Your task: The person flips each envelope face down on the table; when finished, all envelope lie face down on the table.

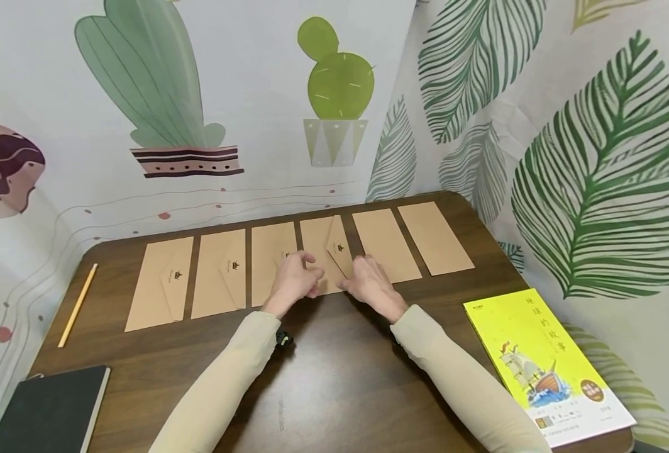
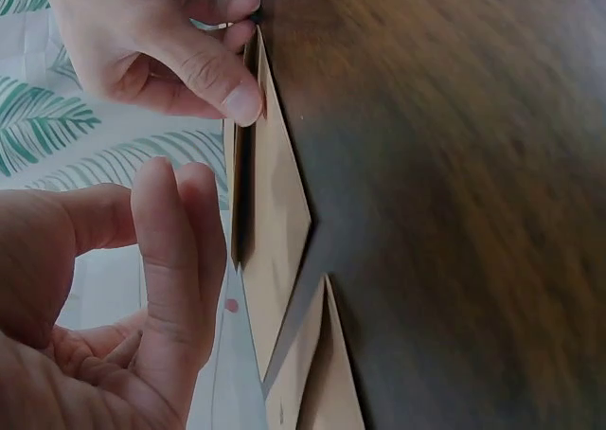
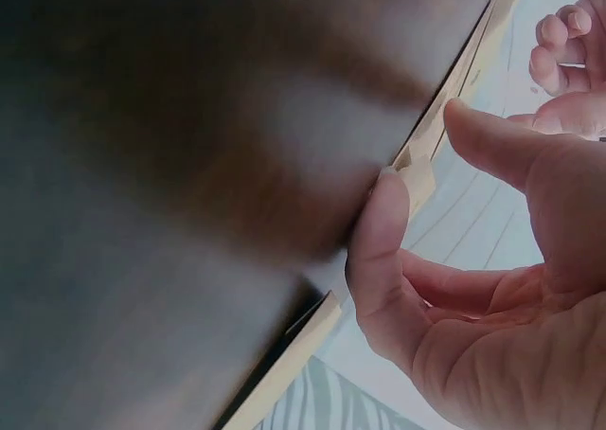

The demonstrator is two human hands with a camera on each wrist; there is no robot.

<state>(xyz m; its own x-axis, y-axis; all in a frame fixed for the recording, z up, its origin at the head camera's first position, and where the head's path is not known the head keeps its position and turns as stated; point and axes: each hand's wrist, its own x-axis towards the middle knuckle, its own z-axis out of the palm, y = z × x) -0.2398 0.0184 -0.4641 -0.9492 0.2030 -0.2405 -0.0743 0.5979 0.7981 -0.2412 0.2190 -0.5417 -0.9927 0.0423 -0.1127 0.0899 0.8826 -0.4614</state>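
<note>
In the head view, six brown paper envelopes lie in a row, several showing a pointed flap with a crown print. My right hand (image 1: 371, 283) is at the near end of the fourth envelope (image 1: 317, 242), its thumb and bent fingers at the paper edge beside the flap (image 1: 339, 246). In the right wrist view, the corner (image 3: 417, 176) lies between thumb and index finger. My left hand (image 1: 295, 280) hovers over the gap between the third envelope (image 1: 266, 251) and the fourth. Its fingers are loosely bent and hold nothing.
The first envelope (image 1: 148, 277) and second envelope (image 1: 210, 270) lie left; two plain-faced envelopes (image 1: 388, 242) lie right. A yellow pencil (image 1: 77, 305) and a black notebook (image 1: 51, 406) are at the left. A yellow book (image 1: 538, 352) lies at the right edge of the wooden table (image 1: 323, 390).
</note>
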